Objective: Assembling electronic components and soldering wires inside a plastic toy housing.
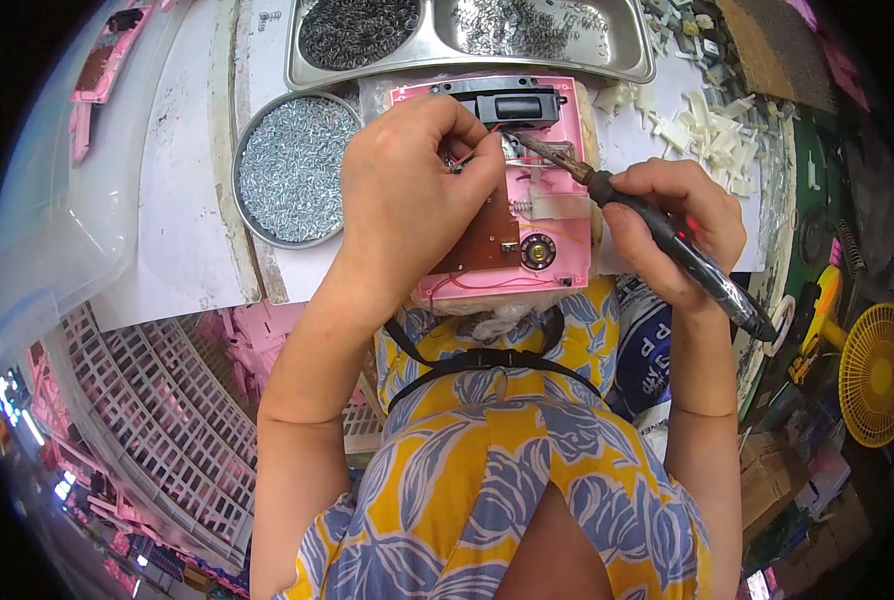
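Observation:
An open pink plastic housing [567, 225] lies in front of me on a plastic-wrapped pad. Inside it sit a brown circuit board [482, 238], a small round speaker [538, 252], a spring and a black box-shaped part [515, 108] at the far edge. My left hand [407, 180] is over the board's left side, thumb and forefinger pinched on a thin red wire beside the black part. In my right hand [692, 215] is a soldering iron [717, 283], gripped by its black handle. Its tip points left, close to the pinched fingers; the exact contact spot is too small to tell.
A round tin of small screws [297, 170] stands left of the housing. Behind is a metal tray [432, 62] of springs and small metal parts. White plastic pieces [717, 140] are heaped at right. A grey plastic basket [157, 400] sits lower left; a yellow fan [875, 375], far right.

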`<state>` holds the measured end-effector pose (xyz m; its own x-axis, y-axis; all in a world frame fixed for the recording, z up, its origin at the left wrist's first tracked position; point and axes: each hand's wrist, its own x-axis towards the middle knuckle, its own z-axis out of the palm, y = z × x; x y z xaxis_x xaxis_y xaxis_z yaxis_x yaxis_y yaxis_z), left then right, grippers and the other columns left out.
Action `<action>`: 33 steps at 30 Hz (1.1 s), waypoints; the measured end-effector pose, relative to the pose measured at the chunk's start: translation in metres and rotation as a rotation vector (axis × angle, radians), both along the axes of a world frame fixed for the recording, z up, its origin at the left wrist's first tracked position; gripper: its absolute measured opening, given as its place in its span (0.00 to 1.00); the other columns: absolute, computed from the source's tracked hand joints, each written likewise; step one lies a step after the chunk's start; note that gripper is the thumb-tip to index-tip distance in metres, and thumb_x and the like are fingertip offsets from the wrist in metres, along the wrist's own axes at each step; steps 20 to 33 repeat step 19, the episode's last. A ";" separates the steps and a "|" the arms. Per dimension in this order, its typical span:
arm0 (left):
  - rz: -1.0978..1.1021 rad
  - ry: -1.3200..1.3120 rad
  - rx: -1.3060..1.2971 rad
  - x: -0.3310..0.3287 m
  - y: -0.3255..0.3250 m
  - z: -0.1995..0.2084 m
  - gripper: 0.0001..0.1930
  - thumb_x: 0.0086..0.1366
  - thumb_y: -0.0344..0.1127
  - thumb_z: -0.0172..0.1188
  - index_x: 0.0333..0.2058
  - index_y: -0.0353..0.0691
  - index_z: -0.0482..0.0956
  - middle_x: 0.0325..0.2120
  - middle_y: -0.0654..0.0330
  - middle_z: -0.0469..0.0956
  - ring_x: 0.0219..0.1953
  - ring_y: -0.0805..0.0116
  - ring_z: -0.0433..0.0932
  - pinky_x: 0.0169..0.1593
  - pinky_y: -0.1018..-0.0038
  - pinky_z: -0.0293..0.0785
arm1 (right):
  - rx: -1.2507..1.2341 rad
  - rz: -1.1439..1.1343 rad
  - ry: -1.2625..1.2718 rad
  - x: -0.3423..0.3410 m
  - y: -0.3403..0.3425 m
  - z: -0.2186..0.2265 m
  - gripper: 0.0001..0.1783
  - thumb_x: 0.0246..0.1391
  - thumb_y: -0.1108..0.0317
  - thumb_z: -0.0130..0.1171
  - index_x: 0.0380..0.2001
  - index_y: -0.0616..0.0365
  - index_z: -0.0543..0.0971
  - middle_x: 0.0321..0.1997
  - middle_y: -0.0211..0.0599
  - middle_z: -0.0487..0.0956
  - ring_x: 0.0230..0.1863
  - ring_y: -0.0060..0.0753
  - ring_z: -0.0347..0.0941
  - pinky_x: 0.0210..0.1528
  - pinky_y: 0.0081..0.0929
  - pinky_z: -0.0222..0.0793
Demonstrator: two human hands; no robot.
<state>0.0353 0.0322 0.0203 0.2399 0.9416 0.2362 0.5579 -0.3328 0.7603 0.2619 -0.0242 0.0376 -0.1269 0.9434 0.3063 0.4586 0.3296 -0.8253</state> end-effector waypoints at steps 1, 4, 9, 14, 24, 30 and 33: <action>-0.002 0.009 0.001 0.000 0.000 0.000 0.06 0.53 0.29 0.67 0.23 0.36 0.79 0.22 0.57 0.80 0.24 0.62 0.81 0.29 0.68 0.76 | 0.008 0.002 0.002 -0.001 0.001 -0.001 0.11 0.47 0.70 0.74 0.34 0.59 0.83 0.26 0.32 0.82 0.22 0.22 0.75 0.25 0.19 0.68; -0.004 0.011 -0.007 0.000 0.000 0.001 0.06 0.53 0.29 0.67 0.23 0.36 0.80 0.22 0.57 0.80 0.24 0.62 0.81 0.29 0.68 0.76 | 0.044 0.025 -0.025 0.000 0.004 -0.002 0.11 0.47 0.70 0.74 0.34 0.58 0.84 0.26 0.32 0.82 0.22 0.23 0.75 0.25 0.19 0.68; -0.015 0.021 0.020 -0.002 0.001 -0.003 0.06 0.55 0.29 0.69 0.24 0.36 0.81 0.20 0.61 0.79 0.22 0.72 0.77 0.28 0.75 0.72 | 0.025 0.014 -0.013 -0.003 0.005 -0.002 0.11 0.46 0.69 0.74 0.34 0.58 0.84 0.26 0.32 0.82 0.22 0.24 0.75 0.25 0.20 0.68; -0.026 0.032 0.034 -0.002 0.001 -0.002 0.06 0.56 0.29 0.70 0.25 0.36 0.81 0.20 0.63 0.78 0.21 0.77 0.75 0.27 0.78 0.71 | 0.044 0.029 -0.028 -0.002 0.005 -0.003 0.11 0.46 0.69 0.74 0.34 0.58 0.84 0.26 0.33 0.82 0.22 0.23 0.76 0.25 0.19 0.68; 0.008 0.029 0.008 0.000 0.000 -0.001 0.06 0.53 0.30 0.68 0.23 0.36 0.80 0.22 0.57 0.80 0.25 0.62 0.81 0.31 0.67 0.76 | 0.037 0.017 -0.062 0.000 0.003 0.000 0.12 0.46 0.68 0.75 0.35 0.58 0.84 0.26 0.32 0.82 0.22 0.25 0.77 0.26 0.19 0.69; 0.008 0.029 0.008 0.000 0.000 -0.001 0.06 0.53 0.30 0.68 0.23 0.36 0.80 0.22 0.57 0.80 0.25 0.62 0.81 0.31 0.67 0.76 | 0.037 0.017 -0.062 0.000 0.003 0.000 0.12 0.46 0.68 0.75 0.35 0.58 0.84 0.26 0.32 0.82 0.22 0.25 0.77 0.26 0.19 0.69; 0.008 0.029 0.008 0.000 0.000 -0.001 0.06 0.53 0.30 0.68 0.23 0.36 0.80 0.22 0.57 0.80 0.25 0.62 0.81 0.31 0.67 0.76 | 0.037 0.017 -0.062 0.000 0.003 0.000 0.12 0.46 0.68 0.75 0.35 0.58 0.84 0.26 0.32 0.82 0.22 0.25 0.77 0.26 0.19 0.69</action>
